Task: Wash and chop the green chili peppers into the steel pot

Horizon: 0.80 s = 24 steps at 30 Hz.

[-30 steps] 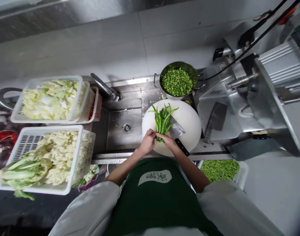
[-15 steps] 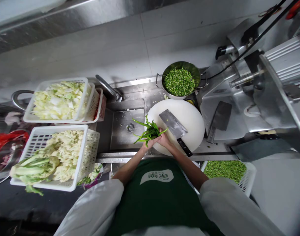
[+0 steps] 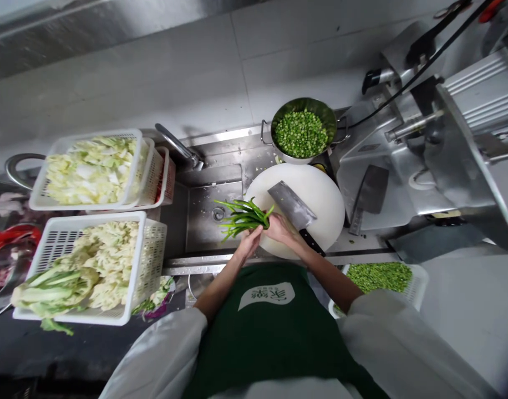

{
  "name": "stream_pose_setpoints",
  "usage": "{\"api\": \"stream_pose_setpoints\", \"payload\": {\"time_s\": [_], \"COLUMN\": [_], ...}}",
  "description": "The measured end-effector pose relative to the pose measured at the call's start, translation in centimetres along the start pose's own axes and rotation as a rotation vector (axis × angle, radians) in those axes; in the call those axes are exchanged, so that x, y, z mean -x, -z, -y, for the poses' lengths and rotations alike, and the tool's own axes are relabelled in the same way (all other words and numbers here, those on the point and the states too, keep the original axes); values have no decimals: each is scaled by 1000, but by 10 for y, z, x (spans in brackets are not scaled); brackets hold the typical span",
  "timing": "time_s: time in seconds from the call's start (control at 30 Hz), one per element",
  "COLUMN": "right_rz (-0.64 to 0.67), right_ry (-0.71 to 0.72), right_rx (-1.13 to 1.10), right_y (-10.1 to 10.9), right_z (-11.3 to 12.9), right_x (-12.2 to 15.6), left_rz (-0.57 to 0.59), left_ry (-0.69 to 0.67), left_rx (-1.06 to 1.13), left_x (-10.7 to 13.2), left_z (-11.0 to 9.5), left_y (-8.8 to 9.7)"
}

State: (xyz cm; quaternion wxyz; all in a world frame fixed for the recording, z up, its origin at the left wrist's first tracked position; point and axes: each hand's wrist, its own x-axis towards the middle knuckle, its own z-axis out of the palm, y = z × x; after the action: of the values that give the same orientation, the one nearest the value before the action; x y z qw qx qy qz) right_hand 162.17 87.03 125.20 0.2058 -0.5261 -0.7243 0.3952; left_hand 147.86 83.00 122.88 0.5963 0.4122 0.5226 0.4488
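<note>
A bunch of long green chili peppers (image 3: 242, 218) is held between my two hands, over the sink's right side and the board's left edge. My left hand (image 3: 250, 241) is closed around the bunch from below. My right hand (image 3: 279, 228) closes on the stem-side ends at the right. Beside it, a cleaver (image 3: 293, 204) with a black handle lies flat on the round white cutting board (image 3: 326, 208). Behind the board stands a two-handled metal pot (image 3: 274, 133) filled with chopped green pieces (image 3: 301, 134).
A steel sink (image 3: 199, 221) with a faucet (image 3: 177, 145) lies left of the board. Further left are white baskets of cut cabbage (image 3: 91, 172) and cauliflower (image 3: 112, 260). At right stands a metal slicing machine (image 3: 453, 166) with another cleaver (image 3: 372, 191). A basket of chopped greens (image 3: 379, 277) sits below the counter.
The peppers in my hands have become more aligned, pointing left in a tidier bunch. My right hand has shifted slightly up along them. The whole view has moved a little.
</note>
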Motion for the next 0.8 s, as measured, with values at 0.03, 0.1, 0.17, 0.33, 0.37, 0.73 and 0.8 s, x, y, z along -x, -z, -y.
{"api": "stream_pose_setpoints", "payload": {"time_s": [0.03,0.1,0.17,0.33,0.37,0.73,0.8], "right_rz": [22,65,89,-39,-51,-78,-81], "right_ry": [13,-17,-74,-25,-9,-34,-230], "right_rx": [114,303,409,238,197,588,612], "right_y": [4,7,4,-20,-23,31,33], "right_z": [2,2,-3,-20,-21,-33,-45], "right_x": [-1,-2,-2,-8,-11,53,81], "left_rz": [0,-4,22,177,214,362,352], "left_ry": [1,62,203,-44,-174,-451,-454], "left_rx": [106,240,199,-367,-517,-1444,-1492], "left_x": [-1,2,15,31,22,-58,-52], "left_z": [-2,-5,-11,-39,-44,-13,-10], "left_y": [-3,-7,-4,11,12,33,32]}}
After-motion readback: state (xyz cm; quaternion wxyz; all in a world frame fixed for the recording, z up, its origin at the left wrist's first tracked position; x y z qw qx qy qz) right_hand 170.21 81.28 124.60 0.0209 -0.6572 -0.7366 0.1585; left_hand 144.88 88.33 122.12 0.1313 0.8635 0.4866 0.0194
